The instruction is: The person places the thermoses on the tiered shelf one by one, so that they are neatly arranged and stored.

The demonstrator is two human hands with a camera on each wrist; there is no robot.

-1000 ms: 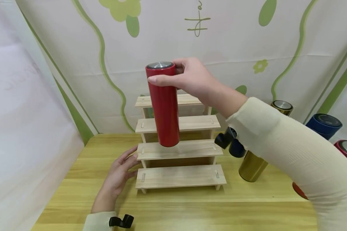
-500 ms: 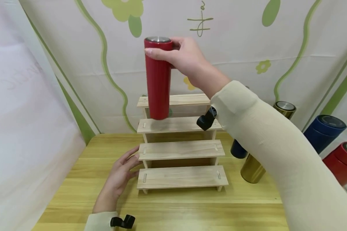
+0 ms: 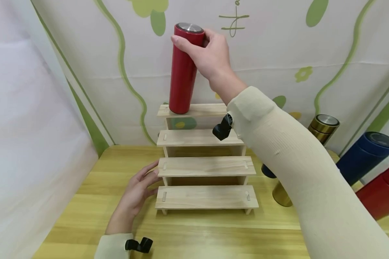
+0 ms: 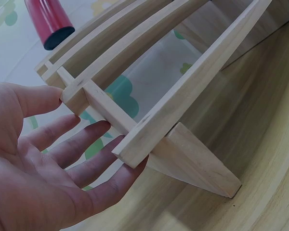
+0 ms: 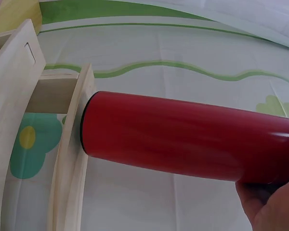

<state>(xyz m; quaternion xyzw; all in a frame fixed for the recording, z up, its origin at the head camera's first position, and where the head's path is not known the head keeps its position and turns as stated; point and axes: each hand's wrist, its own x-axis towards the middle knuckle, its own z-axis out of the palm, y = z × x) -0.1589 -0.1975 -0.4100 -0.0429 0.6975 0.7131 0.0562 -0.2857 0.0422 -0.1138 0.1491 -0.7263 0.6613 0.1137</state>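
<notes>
A red vacuum flask [image 3: 183, 79] with a steel-topped lid is gripped near its top by my right hand [image 3: 214, 59], thumb in front. It leans slightly, base at the left end of the top board of a four-step wooden rack [image 3: 207, 166]. In the right wrist view the red flask's [image 5: 183, 137] base is right against the board; whether it bears weight there I cannot tell. My left hand [image 3: 134, 198] is at the rack's left side. The left wrist view has that hand's [image 4: 48, 159] thumb and fingertips touching the board ends, fingers loosely extended.
On the right of the wooden table [image 3: 194, 237] stand a gold flask [image 3: 324, 126], a blue flask [image 3: 366, 154] and another red flask [image 3: 382, 190]. Part of another dark blue item [image 3: 268, 171] shows behind my right sleeve. A patterned cloth [image 3: 262, 46] hangs behind the rack.
My right hand has raised the red flask from in front of the middle steps and carried it back to the top board. The left hand stays beside the rack.
</notes>
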